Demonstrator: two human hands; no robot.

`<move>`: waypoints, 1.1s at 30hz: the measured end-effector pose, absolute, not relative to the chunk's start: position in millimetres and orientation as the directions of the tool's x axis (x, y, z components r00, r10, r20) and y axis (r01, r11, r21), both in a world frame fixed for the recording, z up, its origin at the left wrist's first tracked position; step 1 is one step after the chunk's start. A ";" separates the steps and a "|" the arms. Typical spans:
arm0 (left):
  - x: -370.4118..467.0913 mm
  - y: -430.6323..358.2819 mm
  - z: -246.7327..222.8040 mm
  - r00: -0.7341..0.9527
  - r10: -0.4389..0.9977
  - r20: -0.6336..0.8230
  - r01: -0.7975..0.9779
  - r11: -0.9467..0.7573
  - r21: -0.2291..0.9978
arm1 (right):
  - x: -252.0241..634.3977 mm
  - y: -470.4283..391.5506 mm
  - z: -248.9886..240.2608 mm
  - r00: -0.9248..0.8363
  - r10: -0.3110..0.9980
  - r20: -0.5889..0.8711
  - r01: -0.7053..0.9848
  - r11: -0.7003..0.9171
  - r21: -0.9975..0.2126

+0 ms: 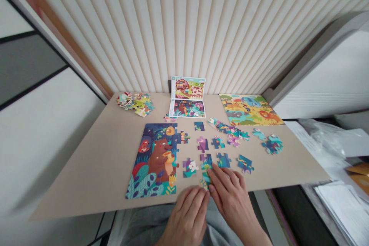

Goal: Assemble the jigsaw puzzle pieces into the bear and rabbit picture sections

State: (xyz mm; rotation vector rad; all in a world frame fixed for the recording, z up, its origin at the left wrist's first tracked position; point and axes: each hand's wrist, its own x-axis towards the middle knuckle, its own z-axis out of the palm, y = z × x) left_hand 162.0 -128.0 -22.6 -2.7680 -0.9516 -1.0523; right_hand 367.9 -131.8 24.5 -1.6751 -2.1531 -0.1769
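Observation:
Close to the table's front edge, a short joined column of jigsaw pieces (206, 178) lies flat, with teal and green plant pictures. My left hand (186, 212) is at its lower end, fingers held together and their tips on the bottom piece. My right hand (230, 190) presses against the column's right side, fingers close together and partly covering it. Left of the column is a loose piece with a white animal (190, 168). A partly joined bear puzzle (157, 161) fills the area further left. Above the column sits a purple piece (202, 144).
A folded picture card (188, 98) stands at the back, against pleated panelling. A mixed pile of pieces (137, 103) lies back left; a finished animal puzzle (250, 109) lies back right. Overlapping pieces (229, 128) and a small heap (272, 144) are on the right.

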 end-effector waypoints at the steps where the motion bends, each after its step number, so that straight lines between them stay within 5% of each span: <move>1: 162.0 -128.3 -23.1 0.584 0.532 0.613 0.553 -0.814 0.180 | 368.2 -131.8 24.3 -0.200 0.901 0.385 0.952 0.271 -0.139; 13: 165.4 -130.1 -24.4 0.546 0.557 0.625 0.576 -0.792 0.202 | 366.7 -128.1 25.8 -0.203 0.902 0.380 0.958 0.264 -0.115; 18: 125.5 -125.3 -1.1 0.533 0.438 0.724 0.501 -0.853 0.147 | 370.2 -131.2 24.3 -0.201 0.897 0.393 0.957 0.266 -0.118; 25: -10.4 -54.4 20.0 0.411 0.690 0.596 0.797 -0.589 0.132 | 387.8 -140.9 18.9 -0.145 0.886 0.441 0.930 0.275 -0.246; 33: -56.9 -27.7 -13.4 0.429 0.744 0.512 0.804 -0.573 0.160 | 384.6 -153.3 14.8 -0.172 0.887 0.429 0.923 0.297 -0.243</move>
